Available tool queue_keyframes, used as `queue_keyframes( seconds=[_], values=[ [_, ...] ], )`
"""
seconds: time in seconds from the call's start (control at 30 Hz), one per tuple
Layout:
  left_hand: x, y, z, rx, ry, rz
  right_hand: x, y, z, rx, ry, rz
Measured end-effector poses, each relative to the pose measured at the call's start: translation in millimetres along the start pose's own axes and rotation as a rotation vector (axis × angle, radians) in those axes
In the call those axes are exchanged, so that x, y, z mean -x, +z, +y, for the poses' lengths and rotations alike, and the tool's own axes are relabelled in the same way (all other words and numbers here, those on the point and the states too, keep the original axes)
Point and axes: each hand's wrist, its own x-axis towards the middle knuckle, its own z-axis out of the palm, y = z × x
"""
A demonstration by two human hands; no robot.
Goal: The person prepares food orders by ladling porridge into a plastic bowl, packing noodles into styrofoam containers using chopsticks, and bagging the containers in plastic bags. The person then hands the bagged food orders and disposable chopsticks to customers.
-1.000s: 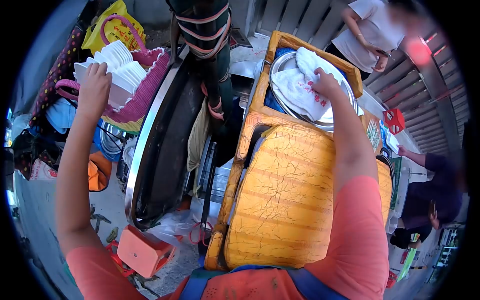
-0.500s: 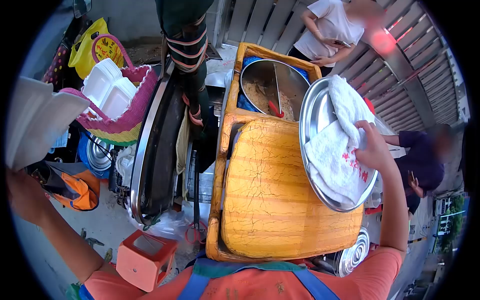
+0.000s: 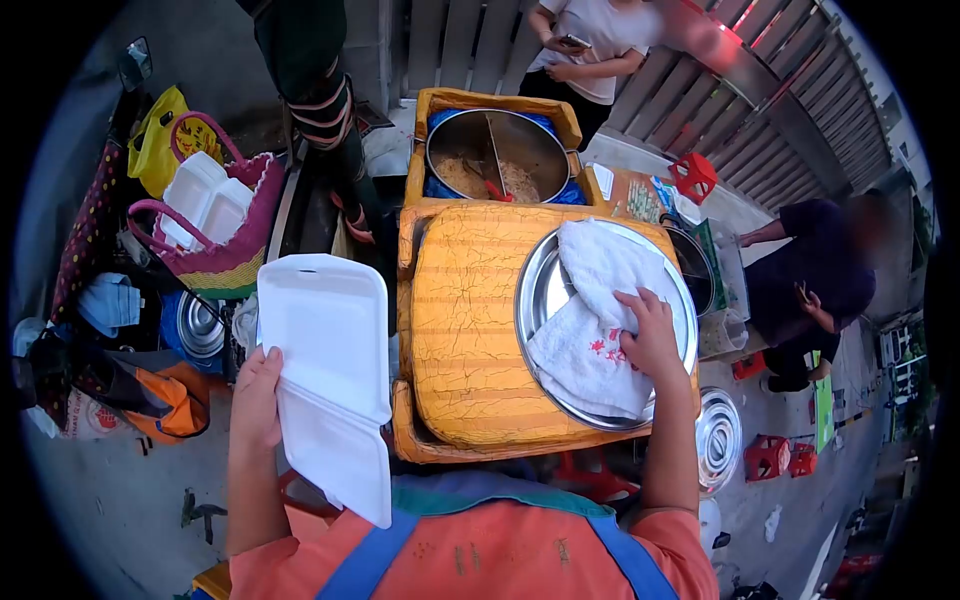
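My left hand [image 3: 258,395] grips an opened white foam takeout box [image 3: 335,345] by its edge, its two halves unfolded and hollow side up. On the yellow taped cover [image 3: 465,330] in front of me lies a round metal lid [image 3: 540,275]. A folded white towel [image 3: 585,345] with red print is draped over that lid. My right hand [image 3: 652,335] rests on the towel with its fingers spread. Beyond the cover, a round metal pot [image 3: 540,140] with a divider holds pale food on both sides, and something red-handled [image 3: 495,190] stands in it.
At left, a woven pink and yellow basket [image 3: 225,255] holds more foam boxes [image 3: 200,195]. One person in a white shirt [image 3: 600,35] stands beyond the pot. Another in dark clothing [image 3: 810,265] is at the right, near red stools [image 3: 765,455]. A second metal lid [image 3: 718,440] sits lower right.
The metal lid with the towel has come down and left onto the yellow cover, and my right hand has loosened. My left hand has brought the foam box inward from the far left.
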Motion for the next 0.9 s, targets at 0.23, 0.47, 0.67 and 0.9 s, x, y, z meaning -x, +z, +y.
queue_keyframes(
  seconds=[0.23,0.47,0.67,0.9],
  values=[
    [8.3,15.3,-24.1,0.175,-0.199,-0.332,13.5,16.5,7.7,-0.071,0.025,0.151],
    [-113.1,150.0,42.0,0.143,0.112,-0.561,13.8,13.3,8.3,-0.132,0.006,0.191],
    [-245.8,292.5,-14.7,0.332,0.138,-0.130,15.4,11.8,-1.1,0.018,0.047,0.187],
    [-369.6,294.6,-41.7,0.587,0.367,0.374,7.3,9.6,-1.5,0.067,0.073,0.076]
  ],
)
